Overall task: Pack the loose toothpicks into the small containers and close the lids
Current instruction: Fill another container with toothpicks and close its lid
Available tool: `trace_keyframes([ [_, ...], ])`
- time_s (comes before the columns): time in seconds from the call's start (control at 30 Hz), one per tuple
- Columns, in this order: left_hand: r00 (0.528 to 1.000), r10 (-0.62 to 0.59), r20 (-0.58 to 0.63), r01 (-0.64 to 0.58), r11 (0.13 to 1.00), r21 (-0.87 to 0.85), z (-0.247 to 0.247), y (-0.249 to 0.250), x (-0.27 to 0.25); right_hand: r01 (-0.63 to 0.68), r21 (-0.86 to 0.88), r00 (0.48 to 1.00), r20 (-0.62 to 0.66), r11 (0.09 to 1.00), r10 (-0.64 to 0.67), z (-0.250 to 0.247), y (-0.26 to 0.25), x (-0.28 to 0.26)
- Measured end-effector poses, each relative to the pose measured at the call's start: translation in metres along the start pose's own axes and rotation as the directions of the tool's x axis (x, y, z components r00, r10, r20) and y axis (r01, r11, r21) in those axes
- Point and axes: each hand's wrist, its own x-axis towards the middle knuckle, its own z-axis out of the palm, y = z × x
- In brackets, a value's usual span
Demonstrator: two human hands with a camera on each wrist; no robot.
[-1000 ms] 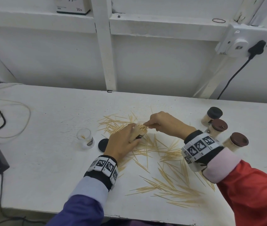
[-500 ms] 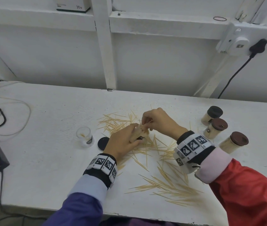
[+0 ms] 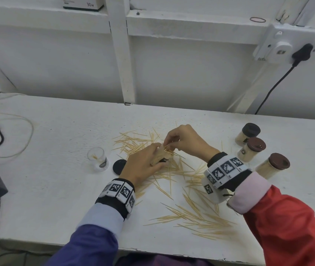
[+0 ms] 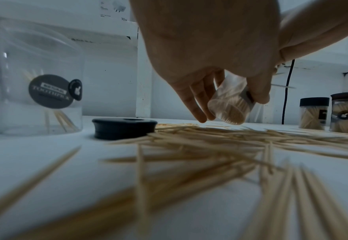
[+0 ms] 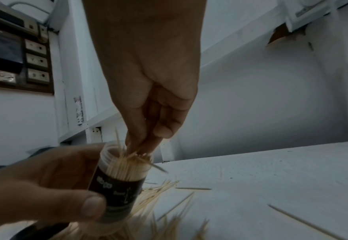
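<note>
The left hand [image 3: 143,163] curls its grip around a tilted, nearly full toothpick container [image 5: 123,175] while the right hand [image 3: 186,139] pinches toothpicks into its mouth, above loose toothpicks [image 3: 191,214] scattered across the white worktop [image 3: 47,189].

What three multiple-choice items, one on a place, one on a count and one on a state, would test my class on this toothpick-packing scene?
1. Where does the loose black lid lie?
A. on the jar in the hand
B. on the table between the nearly empty jar and the left hand
C. on the shelf

2. How many capped jars stand at the right?
A. one
B. three
C. five

3. How is the held jar?
A. capped
B. empty
C. open, nearly full of toothpicks

Answers: B, it lies flat beside that jar; B, three lids show there; C, the right hand's fingers reach its open mouth.
</note>
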Motion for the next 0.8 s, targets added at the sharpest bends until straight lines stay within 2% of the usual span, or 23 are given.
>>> trace_keyframes([
  [0.07, 1.000, 0.002, -0.010, -0.002, 1.000, -0.015, 0.001, -0.001, 0.000, 0.029, -0.040, 0.999, -0.013, 0.999, -0.029, 0.005, -0.001, 0.000],
  [0.23, 1.000, -0.012, -0.027, 0.011, 0.999, -0.032, 0.001, -0.001, 0.000, 0.055, 0.074, 0.990, -0.131, 0.996, -0.045, 0.006, 0.000, -0.002],
  [0.37, 1.000, 0.003, -0.028, -0.004, 0.999, -0.051, 0.001, -0.002, -0.001, 0.171, 0.040, 0.984, -0.048, 0.984, -0.169, 0.009, 0.000, -0.004],
  [0.47, 0.999, -0.023, -0.042, 0.019, 0.997, -0.077, 0.001, -0.002, -0.001, 0.138, 0.029, 0.981, -0.139, 0.990, -0.132, 0.012, 0.005, -0.003],
  [0.53, 0.998, -0.042, -0.056, 0.037, 0.996, -0.086, 0.001, -0.001, -0.001, 0.099, 0.169, 0.982, -0.175, 0.981, -0.069, 0.011, 0.005, -0.006],
  [0.6, 0.998, -0.042, -0.053, 0.037, 0.996, -0.084, 0.001, -0.001, 0.000, 0.093, 0.305, 0.990, -0.131, 0.948, -0.056, 0.009, 0.003, -0.011],
  [0.7, 0.999, -0.022, -0.048, 0.018, 0.996, -0.091, 0.002, -0.003, 0.000, 0.131, 0.291, 0.990, -0.084, 0.948, -0.111, 0.010, 0.003, -0.015],
  [0.8, 0.999, 0.011, -0.051, -0.016, 0.994, -0.104, 0.002, -0.003, 0.000, 0.110, 0.264, 0.980, -0.191, 0.958, -0.059, 0.012, 0.009, -0.013],
])
